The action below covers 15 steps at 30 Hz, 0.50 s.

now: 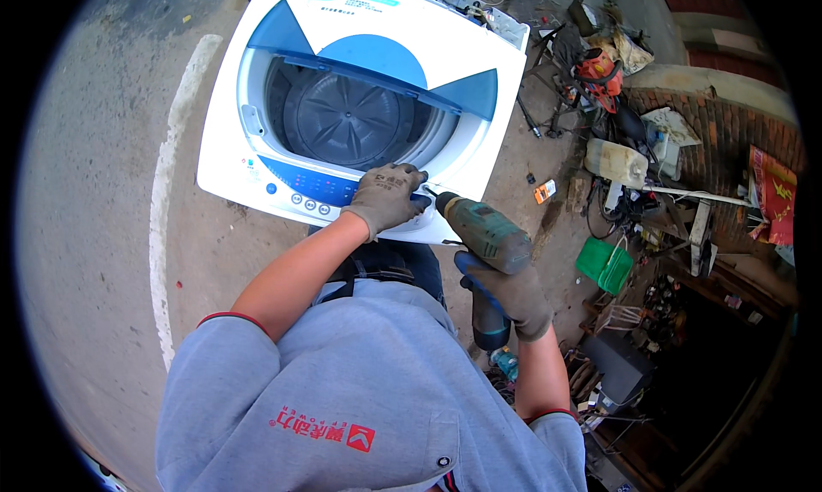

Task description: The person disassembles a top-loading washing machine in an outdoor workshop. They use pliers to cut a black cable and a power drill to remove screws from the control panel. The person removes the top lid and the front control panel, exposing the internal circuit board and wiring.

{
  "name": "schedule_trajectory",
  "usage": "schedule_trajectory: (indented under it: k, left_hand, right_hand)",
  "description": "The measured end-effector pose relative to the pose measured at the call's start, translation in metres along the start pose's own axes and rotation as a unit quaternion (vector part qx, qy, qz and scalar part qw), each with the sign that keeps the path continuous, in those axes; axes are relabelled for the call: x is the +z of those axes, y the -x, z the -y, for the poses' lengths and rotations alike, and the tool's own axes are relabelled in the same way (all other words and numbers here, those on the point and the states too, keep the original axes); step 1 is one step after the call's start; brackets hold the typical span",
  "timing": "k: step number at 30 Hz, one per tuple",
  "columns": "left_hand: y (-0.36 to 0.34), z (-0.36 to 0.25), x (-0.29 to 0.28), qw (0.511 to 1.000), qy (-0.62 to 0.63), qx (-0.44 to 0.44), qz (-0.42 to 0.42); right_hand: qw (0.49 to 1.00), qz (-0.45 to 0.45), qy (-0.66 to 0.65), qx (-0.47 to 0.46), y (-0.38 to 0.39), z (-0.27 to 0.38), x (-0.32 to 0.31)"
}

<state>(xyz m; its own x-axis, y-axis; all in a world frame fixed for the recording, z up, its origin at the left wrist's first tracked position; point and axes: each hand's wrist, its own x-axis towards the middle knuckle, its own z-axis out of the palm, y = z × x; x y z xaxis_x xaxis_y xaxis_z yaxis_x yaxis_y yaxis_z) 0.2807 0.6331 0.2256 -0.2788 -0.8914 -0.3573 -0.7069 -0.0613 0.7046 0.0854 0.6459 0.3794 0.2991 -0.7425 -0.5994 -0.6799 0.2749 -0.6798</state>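
Observation:
In front of me stands a white top-loading washing machine (454, 158) with blue trim and its lid folded up, so the dark grey tub (347, 119) shows. My left hand (387, 199), in a grey-brown work glove, rests on the right end of the blue control panel (300, 179). Its fingers point right, thumb and forefinger apart on either side of the bit's end. My right hand (514, 297), gloved too, grips a dark green and black cordless drill (488, 235) by its handle. The bit reaches the front right corner of the top; whatever its tip touches is too small to make out.
To the right lies clutter along a brick wall (736, 132): an orange-red power tool (599, 77), a dirty plastic jug (616, 164), a green basket (604, 265) and loose cables. A small orange packet (545, 191) lies on the concrete. A white line (167, 192) runs along the ground at left.

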Motion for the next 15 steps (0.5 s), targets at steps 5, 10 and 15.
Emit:
schedule_trajectory:
  k: [5, 10, 15]
  left_hand:
    - [0.000, 0.001, 0.002, 1.000, -0.004, 0.001, -0.011]
    - [0.000, 0.003, 0.007, 0.999, 0.014, 0.005, -0.035]
    - [0.007, -0.002, 0.016, 0.991, 0.049, 0.023, -0.121]
  right_hand:
    - [0.997, 0.010, -0.065, 0.030, 0.002, 0.000, -0.004]
    - [0.996, 0.004, -0.079, 0.040, 0.003, 0.000, -0.006]
    - [0.995, -0.003, -0.094, 0.042, 0.005, -0.003, -0.009]
